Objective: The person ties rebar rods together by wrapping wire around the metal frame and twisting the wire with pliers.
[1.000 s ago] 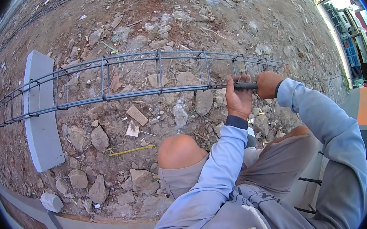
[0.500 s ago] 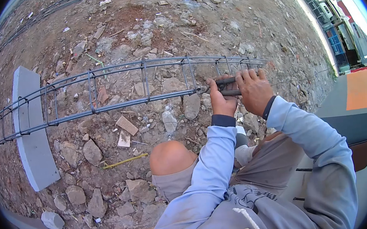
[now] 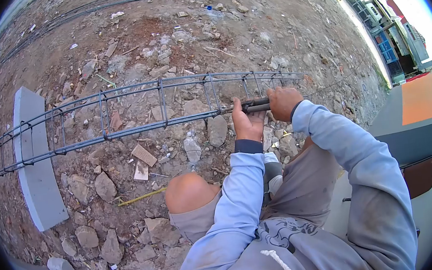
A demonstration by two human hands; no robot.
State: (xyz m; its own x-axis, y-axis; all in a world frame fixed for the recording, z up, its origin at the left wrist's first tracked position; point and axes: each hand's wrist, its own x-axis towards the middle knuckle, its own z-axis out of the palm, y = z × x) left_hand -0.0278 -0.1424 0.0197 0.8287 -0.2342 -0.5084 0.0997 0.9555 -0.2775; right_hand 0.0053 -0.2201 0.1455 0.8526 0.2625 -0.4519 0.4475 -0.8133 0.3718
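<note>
A long rebar cage [image 3: 137, 128] of steel bars and square stirrups stretches across the view. At the right end of its lower bars is a pair of dark pincers [image 3: 256, 105], handles close together and pointing right. My right hand [image 3: 283, 103] is closed around the handle ends. Beside the bar end, my left hand [image 3: 250, 124] cradles the pincers near their head, thumb raised and palm partly showing; its other fingers are mostly hidden behind the tool. The jaws and what they grip are too small to make out.
A pale grey slab [image 3: 41, 183] lies under the cage at the left. Rough ground holds several stones [image 3: 105, 186], broken tile pieces [image 3: 144, 155] and a yellow strip [image 3: 141, 197]. Loose rebar [image 3: 74, 13] lies at the far left. My bent knee [image 3: 190, 191] is close below the cage.
My right hand has slid back along the handles to their ends and turned over into a fist. My left palm shows more openly. The handles have come together. The view has shifted slightly.
</note>
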